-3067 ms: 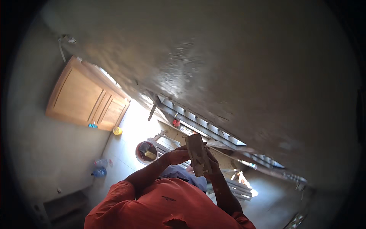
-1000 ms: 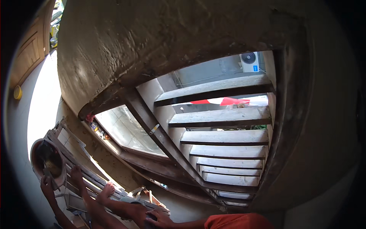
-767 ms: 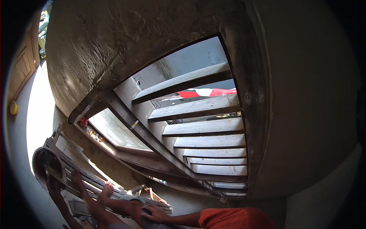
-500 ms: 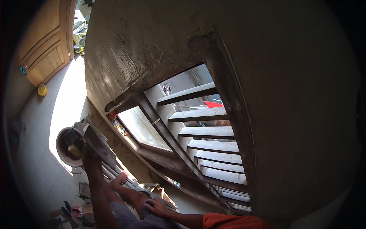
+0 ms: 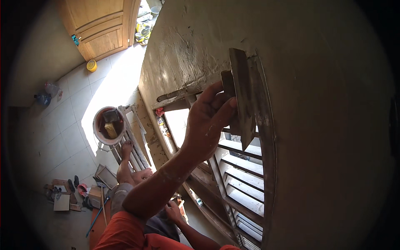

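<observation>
My left hand (image 5: 208,118) is raised at the window frame (image 5: 266,125), closed on a flat plastering float (image 5: 243,91) smeared with grey, held nearly upright at the plastered wall (image 5: 191,50). My right hand (image 5: 172,211) is low by my leg, fingers curled; whatever lies in them is too small to make out. A bucket (image 5: 98,129) with a yellow block (image 5: 110,130) and a dark one (image 5: 111,115) in it is beside my bare foot (image 5: 126,148).
I am on a slatted wooden support (image 5: 136,156) beside the louvred window (image 5: 243,179). A wooden door (image 5: 100,25), yellow container (image 5: 91,65) and blue water bottle (image 5: 43,98) are at upper left. Boards, footwear and clutter (image 5: 61,202) lie on the floor at lower left.
My left hand has risen from the bucket to the window frame with the float. My right hand stays low by my leg. The view has swung, showing more floor and door.
</observation>
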The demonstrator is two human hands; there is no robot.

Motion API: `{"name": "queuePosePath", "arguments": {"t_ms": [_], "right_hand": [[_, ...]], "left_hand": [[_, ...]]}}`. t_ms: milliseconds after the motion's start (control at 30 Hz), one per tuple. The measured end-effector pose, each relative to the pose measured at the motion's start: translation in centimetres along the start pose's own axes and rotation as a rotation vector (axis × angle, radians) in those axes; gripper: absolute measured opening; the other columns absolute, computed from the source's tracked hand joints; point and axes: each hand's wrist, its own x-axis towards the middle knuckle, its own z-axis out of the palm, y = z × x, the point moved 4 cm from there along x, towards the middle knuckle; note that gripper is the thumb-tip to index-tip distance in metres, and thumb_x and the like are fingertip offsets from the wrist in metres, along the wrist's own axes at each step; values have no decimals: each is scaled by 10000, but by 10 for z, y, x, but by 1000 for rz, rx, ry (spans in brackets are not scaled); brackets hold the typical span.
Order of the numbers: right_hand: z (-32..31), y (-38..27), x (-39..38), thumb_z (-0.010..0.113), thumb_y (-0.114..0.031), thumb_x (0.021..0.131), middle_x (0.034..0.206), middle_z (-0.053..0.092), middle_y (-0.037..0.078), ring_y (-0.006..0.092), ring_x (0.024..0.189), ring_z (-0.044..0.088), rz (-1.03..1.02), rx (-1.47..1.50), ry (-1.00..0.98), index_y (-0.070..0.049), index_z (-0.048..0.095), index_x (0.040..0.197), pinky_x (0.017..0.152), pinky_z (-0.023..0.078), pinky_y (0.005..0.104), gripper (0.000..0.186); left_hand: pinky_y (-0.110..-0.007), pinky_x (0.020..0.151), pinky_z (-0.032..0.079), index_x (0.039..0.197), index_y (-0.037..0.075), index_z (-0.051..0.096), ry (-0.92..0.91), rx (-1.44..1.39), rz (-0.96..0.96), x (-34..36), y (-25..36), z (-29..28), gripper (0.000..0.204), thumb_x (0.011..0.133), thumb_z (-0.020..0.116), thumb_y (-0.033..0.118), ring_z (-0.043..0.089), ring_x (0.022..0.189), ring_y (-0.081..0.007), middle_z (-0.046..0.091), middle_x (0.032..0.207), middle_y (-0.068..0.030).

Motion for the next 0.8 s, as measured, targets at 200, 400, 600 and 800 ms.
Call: {"name": "queuePosePath", "arguments": {"t_ms": [200, 400, 600, 800], "right_hand": [[-3, 36, 6, 590, -389, 982, 1081, 711, 145, 248, 1019, 672, -32, 22, 19, -37, 675, 1196, 914, 493, 353, 421], [5, 41, 5, 557, -378, 990, 1121, 706, 168, 267, 1049, 671, -61, -63, 16, -33, 662, 1211, 923, 489, 362, 423], [6, 46, 14, 525, -384, 998, 1094, 703, 172, 297, 1033, 669, -50, -115, -29, -30, 655, 1198, 914, 487, 380, 427], [2, 39, 18, 531, -377, 997, 1077, 703, 178, 296, 1017, 672, -34, -101, -27, -22, 664, 1169, 898, 490, 380, 416]], "left_hand": [[-304, 910, 567, 1402, -6, 442, 20, -12, -106, -4, -31, 22, 458, 1011, 612, 163, 673, 1049, -153, 686, 1176, -127], [-297, 849, 587, 1389, -19, 445, 21, 7, -112, 0, -37, 19, 479, 1001, 634, 188, 693, 988, -148, 703, 1124, -134], [-246, 756, 605, 1409, -12, 428, -9, 13, -65, 13, -39, 22, 448, 1022, 583, 153, 698, 928, -105, 707, 1082, -95], [-282, 788, 610, 1376, -20, 464, -11, -40, -51, 16, -41, 21, 476, 994, 644, 200, 708, 948, -146, 704, 1115, -137]]}}
